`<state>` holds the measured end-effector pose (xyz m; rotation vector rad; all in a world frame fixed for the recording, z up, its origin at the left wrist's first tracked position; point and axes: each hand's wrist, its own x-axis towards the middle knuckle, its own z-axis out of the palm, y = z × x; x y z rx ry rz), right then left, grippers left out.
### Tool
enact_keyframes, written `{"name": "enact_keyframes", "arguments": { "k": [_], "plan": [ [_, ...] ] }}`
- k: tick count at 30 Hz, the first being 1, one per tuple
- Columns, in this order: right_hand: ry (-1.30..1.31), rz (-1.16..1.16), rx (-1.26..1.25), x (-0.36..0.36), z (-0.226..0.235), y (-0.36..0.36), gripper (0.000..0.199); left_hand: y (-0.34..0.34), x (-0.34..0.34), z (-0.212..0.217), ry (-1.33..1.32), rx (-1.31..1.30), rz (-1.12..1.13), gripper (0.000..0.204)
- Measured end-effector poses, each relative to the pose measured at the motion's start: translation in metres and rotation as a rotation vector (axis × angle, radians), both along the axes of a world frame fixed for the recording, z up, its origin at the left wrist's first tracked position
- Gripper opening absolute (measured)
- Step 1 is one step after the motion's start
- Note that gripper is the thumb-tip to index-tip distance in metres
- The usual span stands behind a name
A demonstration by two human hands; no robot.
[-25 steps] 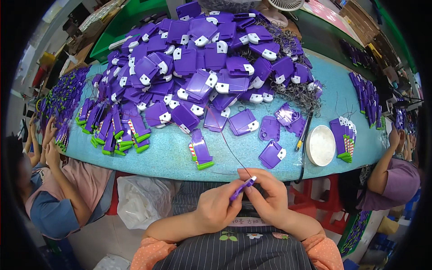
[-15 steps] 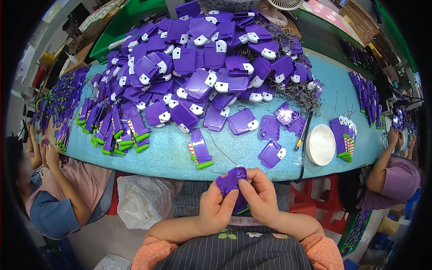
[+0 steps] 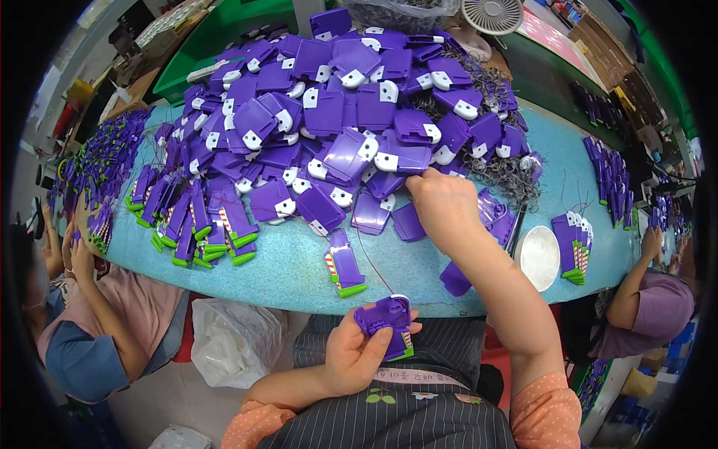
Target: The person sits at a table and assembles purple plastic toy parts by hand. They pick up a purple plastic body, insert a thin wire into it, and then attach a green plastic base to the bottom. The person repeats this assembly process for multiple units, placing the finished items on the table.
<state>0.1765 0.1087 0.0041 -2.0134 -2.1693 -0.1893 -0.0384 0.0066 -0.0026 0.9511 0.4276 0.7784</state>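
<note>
My left hand (image 3: 351,353) grips a purple plastic toy wing (image 3: 389,318), its hollow inner side facing up and a green and striped tip showing at its lower right. A thin dark red wire runs from its top toward the table. My right hand (image 3: 449,208) reaches over the table, fingertips pinched together at the near edge of a heap of purple shell pieces (image 3: 348,153) with white corners. Whatever those fingers hold, if anything, is hidden. Under that forearm lie several loose purple shells, partly covered. A purple wing with green tips (image 3: 345,262) lies alone on the table.
Finished-looking wings with green tips (image 3: 198,224) lie bunched at the left. On the right stand a white bowl (image 3: 538,258) and a small stack of wings (image 3: 574,247). Grey wires (image 3: 501,176) tangle beside the heap. Co-workers sit at both sides; a fan (image 3: 492,15) stands behind.
My right hand has let go of the purple wing and moved up to the heap's near edge. My left hand keeps hold of the wing, slightly lower in view.
</note>
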Motion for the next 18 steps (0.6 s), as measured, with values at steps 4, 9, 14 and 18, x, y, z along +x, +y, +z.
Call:
{"name": "enact_keyframes", "arguments": {
  "k": [4,9,14,18],
  "plan": [
    [0.018,0.082,-0.020,0.007,0.007,-0.006,0.005,0.002,-0.006,-0.003,0.019,-0.044,0.010,0.031],
    [0.526,0.027,0.077,0.028,0.041,-0.056,0.004,-0.004,-0.007,-0.002,-0.007,-0.068,-0.026,0.032],
    [0.920,-0.309,0.307,0.075,0.048,-0.145,0.006,-0.008,0.000,0.008,0.011,-0.168,-0.077,0.034],
    [0.599,-0.525,0.364,0.084,0.052,-0.189,0.005,-0.013,0.008,0.009,0.032,-0.209,-0.099,0.036]
  ]
}}
